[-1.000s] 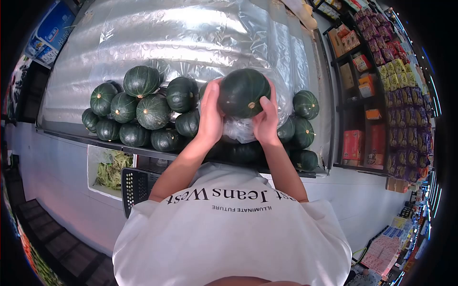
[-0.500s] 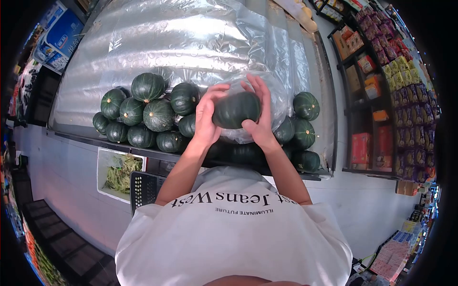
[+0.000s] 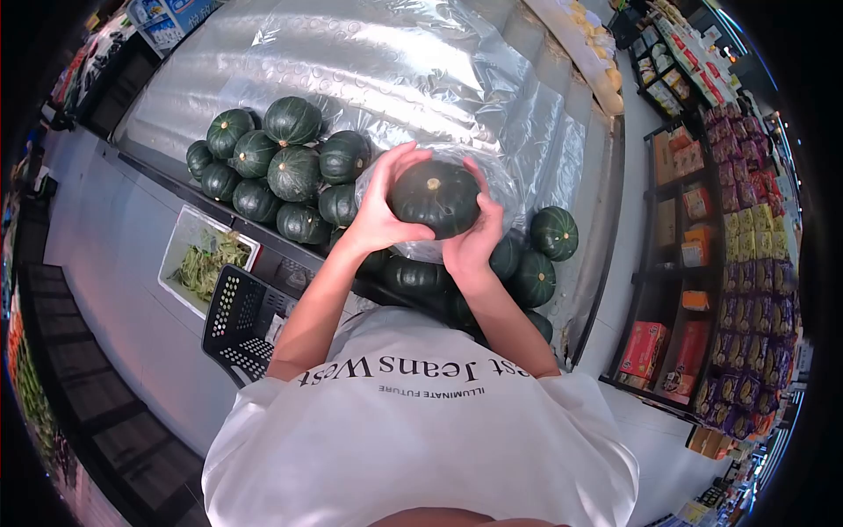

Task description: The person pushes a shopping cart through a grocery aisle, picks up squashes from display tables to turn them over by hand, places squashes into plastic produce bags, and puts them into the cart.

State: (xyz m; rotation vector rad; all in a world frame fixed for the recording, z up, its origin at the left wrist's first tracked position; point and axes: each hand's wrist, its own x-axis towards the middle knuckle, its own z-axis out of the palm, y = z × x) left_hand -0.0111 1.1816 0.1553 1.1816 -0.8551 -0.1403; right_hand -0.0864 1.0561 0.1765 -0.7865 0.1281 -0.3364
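Note:
Between both palms I hold a dark green kabocha squash (image 3: 432,200), its pale stem scar facing up. My left hand (image 3: 386,206) wraps its left side, thumb along the near edge. My right hand (image 3: 479,235) cups the right side from below, fingers curled round. Crumpled clear plastic (image 3: 509,198) shows behind and around the squash. Left of my hands lies a heap of more squashes (image 3: 294,173) on the silver-sheeted display table (image 3: 369,61). Others, such as a squash (image 3: 554,233), sit to the right, and several are partly hidden beneath my forearms.
A dark rim (image 3: 158,176) edges the table. Below it stand a white box of leafy greens (image 3: 204,259) and a black perforated basket (image 3: 233,321) near my left side. Packaged goods fill a dark shelf (image 3: 672,263) on the right.
The squash has been turned in my hands, so its stem scar now faces up. My left thumb has moved to its near edge. The whole view has rotated slightly.

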